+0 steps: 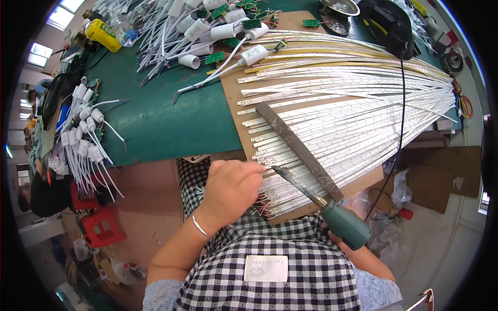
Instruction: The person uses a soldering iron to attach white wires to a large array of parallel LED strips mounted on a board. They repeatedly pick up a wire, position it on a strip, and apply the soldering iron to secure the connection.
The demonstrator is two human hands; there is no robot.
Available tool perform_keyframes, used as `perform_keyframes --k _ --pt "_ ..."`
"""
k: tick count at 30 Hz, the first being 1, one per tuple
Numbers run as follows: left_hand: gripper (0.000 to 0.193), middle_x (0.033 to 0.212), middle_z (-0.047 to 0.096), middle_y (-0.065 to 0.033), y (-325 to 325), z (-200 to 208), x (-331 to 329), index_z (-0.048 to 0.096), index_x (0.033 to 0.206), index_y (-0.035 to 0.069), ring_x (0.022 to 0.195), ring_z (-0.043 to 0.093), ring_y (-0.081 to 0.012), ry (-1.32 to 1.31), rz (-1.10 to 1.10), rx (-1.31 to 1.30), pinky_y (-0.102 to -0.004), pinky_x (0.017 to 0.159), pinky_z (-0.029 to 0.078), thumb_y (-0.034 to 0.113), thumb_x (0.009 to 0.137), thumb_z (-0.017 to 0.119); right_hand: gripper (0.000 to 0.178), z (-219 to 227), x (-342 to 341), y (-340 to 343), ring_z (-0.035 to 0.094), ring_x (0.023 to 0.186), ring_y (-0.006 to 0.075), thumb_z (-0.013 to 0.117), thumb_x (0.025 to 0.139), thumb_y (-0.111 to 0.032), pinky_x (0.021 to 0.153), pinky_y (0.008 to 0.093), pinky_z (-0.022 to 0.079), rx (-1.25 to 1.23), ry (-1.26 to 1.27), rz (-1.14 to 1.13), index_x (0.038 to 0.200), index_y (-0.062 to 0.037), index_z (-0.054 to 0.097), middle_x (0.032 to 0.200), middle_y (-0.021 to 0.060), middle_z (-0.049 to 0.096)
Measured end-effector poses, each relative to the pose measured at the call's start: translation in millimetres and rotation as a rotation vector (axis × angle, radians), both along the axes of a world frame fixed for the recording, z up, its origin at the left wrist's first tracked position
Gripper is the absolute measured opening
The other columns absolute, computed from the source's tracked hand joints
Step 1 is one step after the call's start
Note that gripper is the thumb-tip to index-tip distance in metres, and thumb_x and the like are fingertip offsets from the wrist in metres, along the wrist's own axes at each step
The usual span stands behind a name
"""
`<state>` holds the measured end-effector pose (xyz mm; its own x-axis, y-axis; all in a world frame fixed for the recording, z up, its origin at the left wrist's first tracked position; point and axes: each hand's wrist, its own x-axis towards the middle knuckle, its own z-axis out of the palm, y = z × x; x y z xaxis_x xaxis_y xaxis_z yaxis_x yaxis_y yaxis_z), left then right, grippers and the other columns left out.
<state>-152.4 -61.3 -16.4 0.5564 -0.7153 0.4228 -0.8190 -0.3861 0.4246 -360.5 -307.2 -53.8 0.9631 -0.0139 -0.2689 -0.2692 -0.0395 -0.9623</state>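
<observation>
My left hand (232, 193) is closed in a pinch at the near-left ends of a fan of white LED strips (332, 122). What its fingertips hold is too small to make out. My right hand (340, 242), mostly hidden behind the tool, grips a green-bodied soldering gun (346, 224). Its dark tip (280, 170) points left and sits just beside my left fingertips, over the strip ends. A dark flat bar (301, 150) lies slantwise across the strips. Red wires (264, 205) show at the nearest strip ends.
White lamp sockets (225, 32) with green circuit boards and wires pile up on the green table (155, 122); more hang at its left edge. A black cord (403, 98) crosses the strips. A metal bowl (342, 6) stands at the back. Red stools (104, 225) are at left.
</observation>
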Motion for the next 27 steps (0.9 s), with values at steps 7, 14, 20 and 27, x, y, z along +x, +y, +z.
perform_keyframes --k 7,14,20,27 --pt "0.017 0.091 0.060 -0.0074 -2.7 -17.0 -4.3 0.056 0.089 0.005 0.076 0.057 -0.0257 0.198 0.090 -0.157 -0.0356 0.069 0.043 0.001 0.074 0.064 0.044 2.7 8.5 -5.4 0.062 0.097 0.0164 0.069 0.085 -0.012 0.084 0.0276 0.049 -0.273 -0.251 0.070 0.121 0.0026 0.049 0.110 0.0109 0.061" --pt "0.017 0.088 0.056 -0.0087 -9.0 -10.8 -3.4 0.057 0.085 0.005 0.075 0.056 -0.0265 0.272 0.196 -0.106 -0.0362 0.067 0.046 0.000 0.071 0.065 0.044 -17.2 -12.2 -1.6 0.062 0.095 0.0170 0.069 0.084 -0.010 0.084 0.0263 0.049 -0.040 -0.022 -0.070 0.121 0.0024 0.049 0.109 0.0102 0.061" --pt "0.021 0.089 0.055 -0.0100 -13.8 -10.4 -5.2 0.057 0.086 0.004 0.076 0.057 -0.0287 0.276 0.225 -0.064 -0.0372 0.069 0.048 -0.002 0.068 0.066 0.051 -46.3 -5.2 -5.0 0.062 0.098 0.0166 0.075 0.079 -0.010 0.087 0.0264 0.049 0.589 -0.148 -0.005 0.121 0.0027 0.049 0.108 0.0107 0.061" --pt "0.021 0.089 0.054 -0.0101 -14.0 -10.6 -5.8 0.057 0.085 0.004 0.076 0.057 -0.0284 0.274 0.235 -0.070 -0.0365 0.068 0.049 -0.003 0.067 0.066 0.045 -2.1 9.8 4.0 0.066 0.089 0.0187 0.068 0.085 -0.013 0.071 0.0258 0.057 0.623 0.077 -0.208 0.119 0.0107 0.050 0.104 0.0166 0.064"
